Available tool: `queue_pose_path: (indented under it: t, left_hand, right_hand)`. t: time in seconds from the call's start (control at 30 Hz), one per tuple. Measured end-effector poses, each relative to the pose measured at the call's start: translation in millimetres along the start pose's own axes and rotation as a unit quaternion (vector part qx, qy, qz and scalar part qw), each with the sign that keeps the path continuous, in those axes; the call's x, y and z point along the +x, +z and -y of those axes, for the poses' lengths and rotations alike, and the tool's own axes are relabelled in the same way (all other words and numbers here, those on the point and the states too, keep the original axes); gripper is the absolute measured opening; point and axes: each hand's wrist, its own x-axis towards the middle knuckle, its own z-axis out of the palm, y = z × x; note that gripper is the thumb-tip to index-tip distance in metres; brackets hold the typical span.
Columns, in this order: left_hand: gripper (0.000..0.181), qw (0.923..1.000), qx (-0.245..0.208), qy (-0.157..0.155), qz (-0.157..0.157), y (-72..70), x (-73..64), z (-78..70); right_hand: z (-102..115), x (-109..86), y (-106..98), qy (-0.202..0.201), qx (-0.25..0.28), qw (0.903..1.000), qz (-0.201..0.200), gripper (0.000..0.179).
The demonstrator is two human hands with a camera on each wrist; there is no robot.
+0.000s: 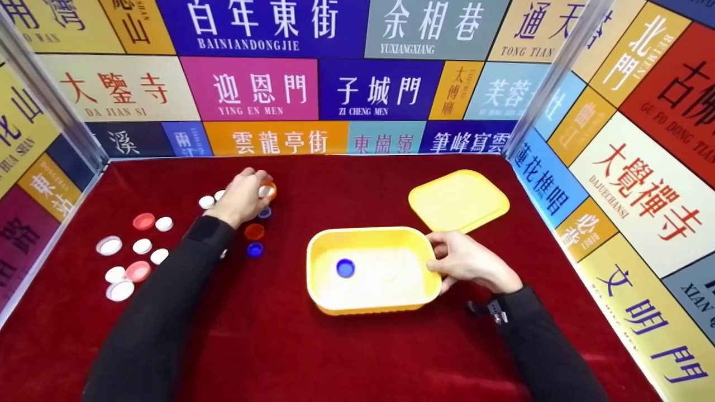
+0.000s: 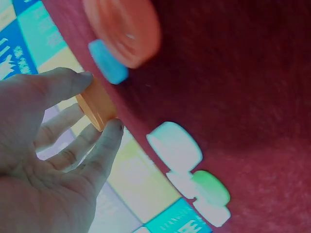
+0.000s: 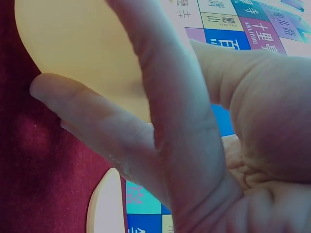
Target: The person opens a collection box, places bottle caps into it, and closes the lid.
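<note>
Between the thumb and fingertips of my left hand is an orange bottle cap, pinched just above the red cloth. Below that hand in the head view lie a blue-rimmed cap, an orange-red cap and a dark blue cap. My right hand grips the right rim of a yellow plastic box, thumb and fingers on either side of the wall. Inside the box, toward its left, sits one blue cap. Right-hand fingers fill much of the right wrist view.
A yellow lid lies behind the box to the right. White caps, pinkish-red caps and others are scattered on the left of the red cloth. Panels with lettering wall the back and sides.
</note>
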Motion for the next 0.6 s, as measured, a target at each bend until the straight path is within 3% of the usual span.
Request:
queue_pose_path:
  t: [0.37,0.6]
  left_hand:
    - [0.048,0.9973,-0.031,0.060,-0.027,-10.7,-28.1,-36.0]
    - [0.043,0.9904,-0.039,0.123,-0.050,-6.8,-47.4,-63.6]
  right_hand:
    - [-1.6,-1.5,2.4,0.008,0.029,0.9995,-0.009,0.069]
    - [-3.1,-3.1,3.7,-0.003,0.045,0.9988,-0.018,0.076]
